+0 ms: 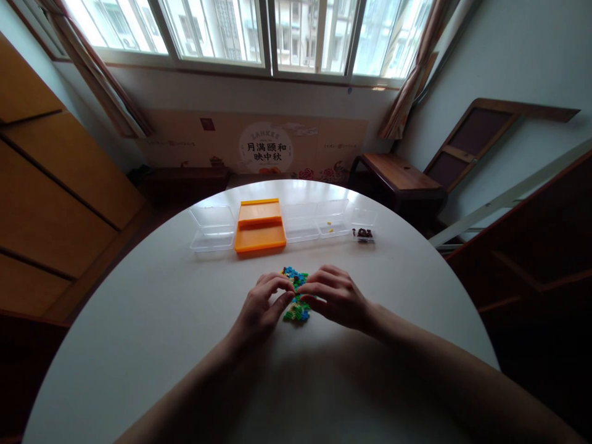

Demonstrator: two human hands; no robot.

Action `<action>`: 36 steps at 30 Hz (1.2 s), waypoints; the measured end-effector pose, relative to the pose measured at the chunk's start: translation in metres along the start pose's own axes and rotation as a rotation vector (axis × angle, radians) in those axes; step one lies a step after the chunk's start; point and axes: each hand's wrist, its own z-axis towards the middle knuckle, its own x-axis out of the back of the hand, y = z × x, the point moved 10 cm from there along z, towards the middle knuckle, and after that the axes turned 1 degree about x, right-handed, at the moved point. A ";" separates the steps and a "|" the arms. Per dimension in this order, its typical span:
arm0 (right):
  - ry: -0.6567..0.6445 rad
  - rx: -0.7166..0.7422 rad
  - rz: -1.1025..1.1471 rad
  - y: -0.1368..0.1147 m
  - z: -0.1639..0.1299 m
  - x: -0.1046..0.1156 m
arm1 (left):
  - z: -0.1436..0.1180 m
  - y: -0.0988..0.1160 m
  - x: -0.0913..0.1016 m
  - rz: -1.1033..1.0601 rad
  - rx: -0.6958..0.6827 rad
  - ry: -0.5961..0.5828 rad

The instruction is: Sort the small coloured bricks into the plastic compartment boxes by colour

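Note:
A small heap of tiny plastic pieces (298, 313), mostly blue, green and pale yellow, lies on the white table in front of me. Over its left side, my left hand (266, 302) has thumb and index finger brought together in a pinch. What sits between those fingertips is too small to name. From the right, my right hand (337, 295) reaches over the heap with fingers stretched out and slightly apart, their tips among the pieces. Both hands nearly meet at the fingertips and hide the middle of the heap.
Beyond the heap stand a clear lidded box (213, 240), an orange open box (261, 237) and more clear boxes (301, 231). One clear box holds a few yellow pieces (330, 227); the rightmost holds dark brown ones (364, 233). The round table (161, 320) has a curved edge.

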 end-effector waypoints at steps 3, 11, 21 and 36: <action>-0.015 0.065 -0.056 -0.011 0.001 0.001 | -0.001 0.001 -0.005 -0.052 0.018 -0.030; 0.002 0.049 -0.107 -0.008 0.001 0.006 | -0.001 -0.002 -0.001 -0.064 0.061 0.008; 0.158 -0.214 -0.225 0.061 -0.018 0.029 | -0.005 -0.005 0.012 0.103 0.016 0.111; 0.381 -0.834 -0.362 0.180 -0.087 0.089 | -0.006 -0.005 0.016 0.257 -0.014 0.126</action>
